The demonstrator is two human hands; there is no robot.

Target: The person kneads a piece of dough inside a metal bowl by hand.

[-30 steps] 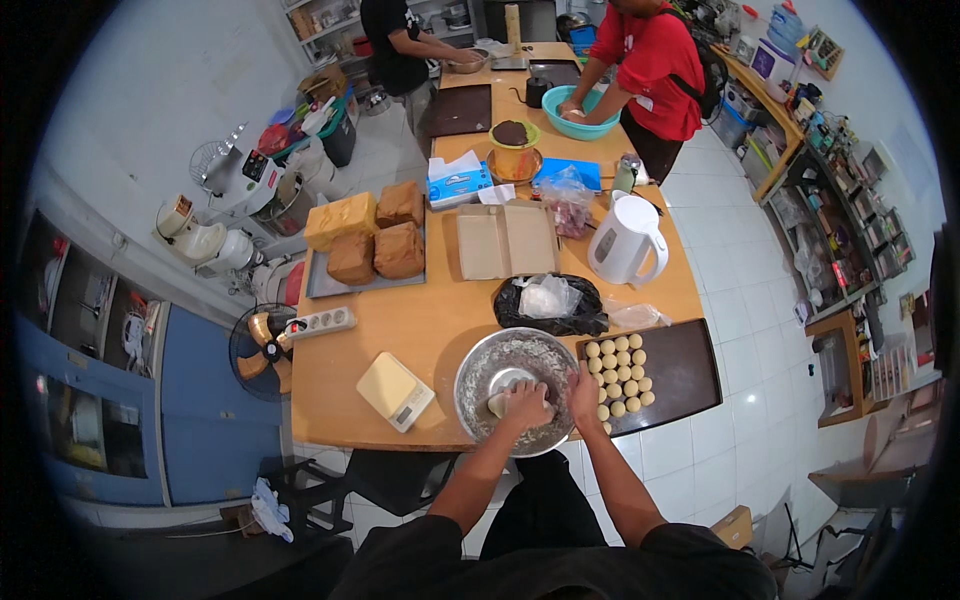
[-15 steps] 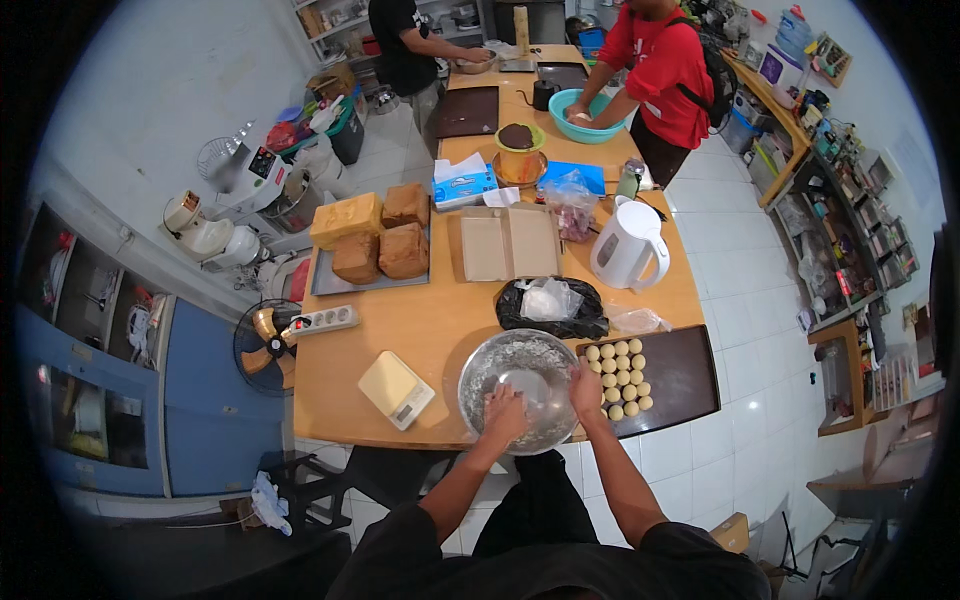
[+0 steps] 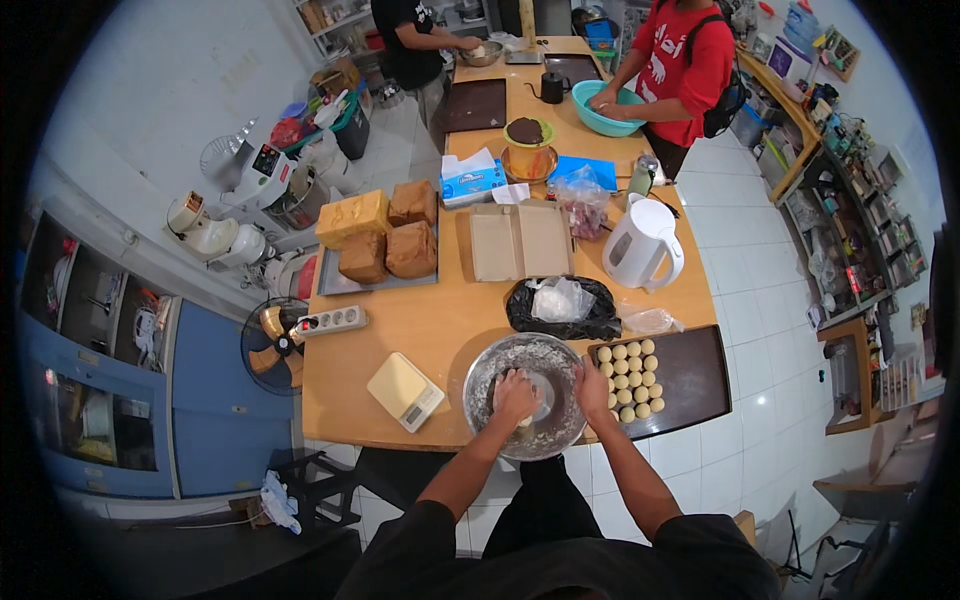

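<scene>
At the left of our wooden table [image 3: 335, 395] we see a metal tray [image 3: 330, 278] holding four loaves [image 3: 361, 258], three brown and one yellower. Below it sits a cream scale [image 3: 398, 385]; its small display is too faint for us to read. At the far end, a co-worker in black works over a small bowl [image 3: 482, 56]. Next comes a blue tissue box [image 3: 470, 187] with pale lettering, white paper on its top.

Before us stands a steel bowl [image 3: 500, 350], its inner wall smeared with whitish residue. Our left hand [image 3: 516, 394] is down inside it over a pale lump [image 3: 525, 421], mostly hidden; we cannot tell whether that grip is closed on it. Beyond lies an open cardboard box [image 3: 520, 242], and past it a yellow-orange pot [image 3: 527, 162] with dark brown contents. A black bag [image 3: 521, 316] cradles a clear bag of something white [image 3: 560, 300].

Our right hand [image 3: 592, 388] rests against the bowl's right rim; we cannot tell how tightly its grip closes there. Farther off, a co-worker in a red shirt with white print has both hands in a turquoise basin [image 3: 590, 121]. A plain white kettle [image 3: 640, 245] stands near our dark tray [image 3: 690, 380], whose left part holds rows of pale round balls [image 3: 628, 380].
</scene>
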